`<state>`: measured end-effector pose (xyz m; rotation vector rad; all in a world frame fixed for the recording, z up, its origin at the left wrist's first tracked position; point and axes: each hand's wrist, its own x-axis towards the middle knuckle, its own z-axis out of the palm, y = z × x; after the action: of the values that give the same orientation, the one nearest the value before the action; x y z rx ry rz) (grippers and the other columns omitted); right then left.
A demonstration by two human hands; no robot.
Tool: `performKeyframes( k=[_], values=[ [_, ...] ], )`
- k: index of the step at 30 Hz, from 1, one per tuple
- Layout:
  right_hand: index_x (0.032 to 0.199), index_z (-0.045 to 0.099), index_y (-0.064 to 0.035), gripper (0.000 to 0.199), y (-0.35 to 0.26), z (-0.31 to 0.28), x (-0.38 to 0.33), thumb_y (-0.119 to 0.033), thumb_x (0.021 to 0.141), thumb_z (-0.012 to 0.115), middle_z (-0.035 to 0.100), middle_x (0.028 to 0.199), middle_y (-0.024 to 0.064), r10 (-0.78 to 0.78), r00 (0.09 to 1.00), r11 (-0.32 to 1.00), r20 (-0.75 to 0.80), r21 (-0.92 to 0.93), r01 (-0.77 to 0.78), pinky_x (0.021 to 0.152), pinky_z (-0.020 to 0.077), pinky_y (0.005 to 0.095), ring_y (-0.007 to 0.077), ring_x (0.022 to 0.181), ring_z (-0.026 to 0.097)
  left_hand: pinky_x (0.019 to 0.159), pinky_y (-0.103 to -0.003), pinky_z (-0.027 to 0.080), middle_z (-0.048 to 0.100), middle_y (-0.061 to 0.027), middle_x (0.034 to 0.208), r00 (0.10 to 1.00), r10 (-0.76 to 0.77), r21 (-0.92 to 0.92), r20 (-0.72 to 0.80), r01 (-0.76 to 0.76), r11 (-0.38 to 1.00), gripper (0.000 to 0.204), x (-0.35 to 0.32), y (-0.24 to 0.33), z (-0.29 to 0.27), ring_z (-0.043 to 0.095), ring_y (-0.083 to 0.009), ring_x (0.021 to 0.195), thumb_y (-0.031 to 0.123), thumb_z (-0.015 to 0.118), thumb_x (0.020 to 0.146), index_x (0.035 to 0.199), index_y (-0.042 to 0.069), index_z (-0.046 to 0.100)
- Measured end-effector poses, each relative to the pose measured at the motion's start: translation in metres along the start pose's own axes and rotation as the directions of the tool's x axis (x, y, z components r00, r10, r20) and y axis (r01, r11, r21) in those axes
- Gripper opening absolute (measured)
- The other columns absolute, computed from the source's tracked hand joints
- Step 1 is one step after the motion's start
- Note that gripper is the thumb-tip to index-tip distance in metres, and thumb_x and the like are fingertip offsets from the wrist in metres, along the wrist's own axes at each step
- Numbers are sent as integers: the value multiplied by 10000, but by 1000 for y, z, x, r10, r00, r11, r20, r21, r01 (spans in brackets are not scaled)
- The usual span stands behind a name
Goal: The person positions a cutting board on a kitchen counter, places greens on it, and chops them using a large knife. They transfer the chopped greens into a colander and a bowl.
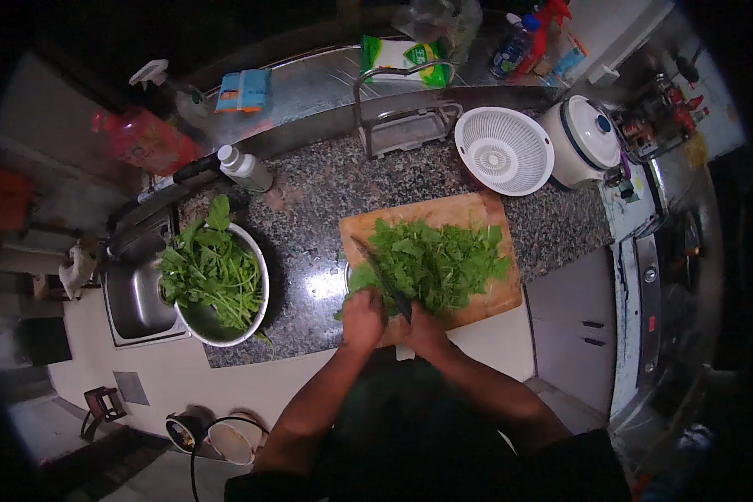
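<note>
A heap of chopped leafy greens (443, 263) covers much of a wooden cutting board (498, 305) on the speckled counter. My right hand (425, 333) is closed round the handle of a kitchen knife (378, 272), whose dark blade points up and left across the board. Close beside it, my left hand (364, 320) is closed at the board's left edge, with some green leaves against its fingers. How much of the greens it grips is partly hidden. To the left stands a metal bowl (265, 284) filled with whole leafy greens (213, 272).
A steel sink (142, 293) lies left of the bowl. Behind the board are a metal rack (406, 130), a white colander (504, 151) and a white lidded cooker (579, 142). A white bottle (244, 167) stands behind the bowl. The stove (647, 268) is at the right.
</note>
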<state>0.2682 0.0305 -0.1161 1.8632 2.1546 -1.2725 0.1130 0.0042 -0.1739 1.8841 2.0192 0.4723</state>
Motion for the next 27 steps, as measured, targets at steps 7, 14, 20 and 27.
performKeyframes(
  k=[7,14,20,27],
  values=[
    [1132,447,-11,382,-6,-32,-44,-273,872,549,617,846,257,-27,1000,994,-15,109,28,692,470,519,444,799,594,1042,-451,318,292,-239,1404,993,-88,-95,76,95,991,984,-6,3,-54,311,-413,1288,320,850,530,1342,19,383],
    [1132,395,3,395,-5,-8,-54,-267,879,534,592,945,314,109,967,994,229,-46,-101,757,462,559,476,865,581,893,-414,431,488,-189,1181,999,-47,-198,-3,46,979,726,-9,-19,-30,483,-363,1088,216,805,603,1211,-16,482],
    [1114,426,6,370,-2,16,-29,-208,845,563,593,943,304,-83,996,995,21,-58,84,762,462,545,473,870,580,781,-390,477,593,-118,971,994,-106,-102,-36,102,990,335,-11,-12,-24,556,-320,900,136,716,662,960,6,633],
    [1140,445,6,396,8,17,-33,-228,847,574,604,926,258,-129,990,985,-53,-120,122,757,475,506,438,874,588,708,-386,486,591,-133,933,999,-13,4,-41,13,1000,234,-8,-13,-21,568,-307,842,82,664,638,864,26,639]
  ],
)
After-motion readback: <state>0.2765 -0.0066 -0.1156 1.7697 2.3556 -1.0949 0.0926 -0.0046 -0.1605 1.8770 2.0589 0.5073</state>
